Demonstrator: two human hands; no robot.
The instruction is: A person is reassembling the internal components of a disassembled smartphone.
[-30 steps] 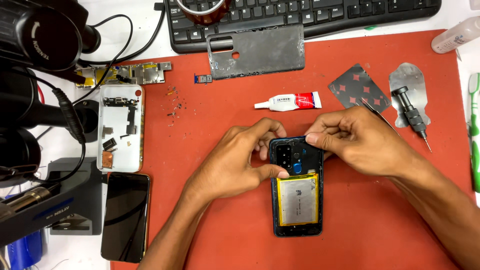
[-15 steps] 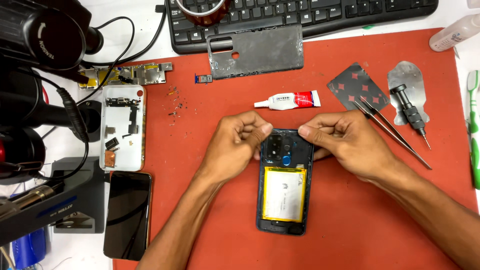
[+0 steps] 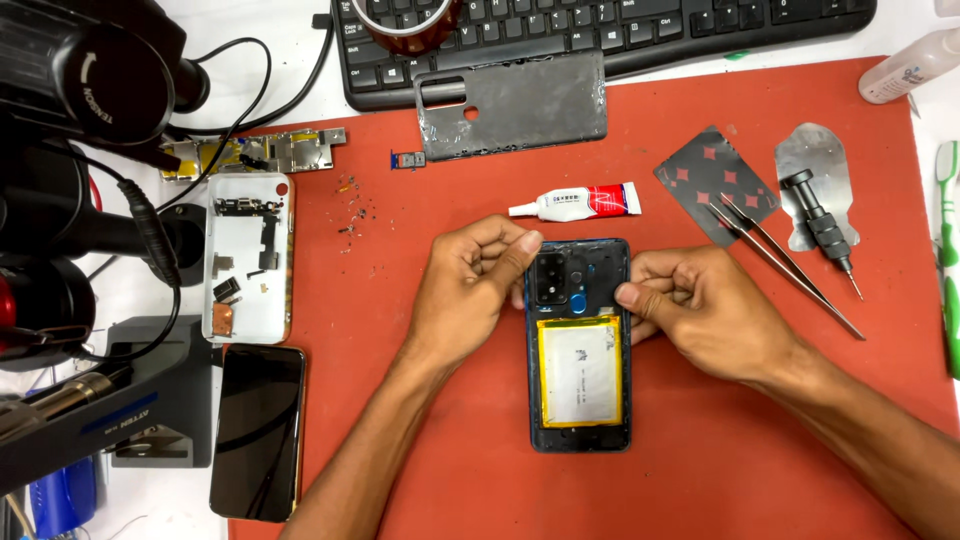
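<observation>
An opened blue phone (image 3: 580,400) lies back-side up on the red mat (image 3: 420,400), its yellow-edged battery (image 3: 580,372) and black camera module (image 3: 551,278) exposed. My left hand (image 3: 470,290) grips the phone's upper left edge, thumb lying by the camera module. My right hand (image 3: 700,310) holds the upper right edge with curled fingers, the thumb tip pressing on the frame.
Above the phone lie a glue tube (image 3: 580,203) and the grey back cover (image 3: 510,106), with a black keyboard (image 3: 620,25) behind. Tweezers (image 3: 785,265), a screwdriver (image 3: 820,228) and a playing card (image 3: 715,185) sit right. A white parts tray (image 3: 248,258) and dark screen panel (image 3: 258,432) lie left.
The phone has slid down and been straightened on the mat. My right hand has moved from over the camera area to the phone's right edge, uncovering the tweezers.
</observation>
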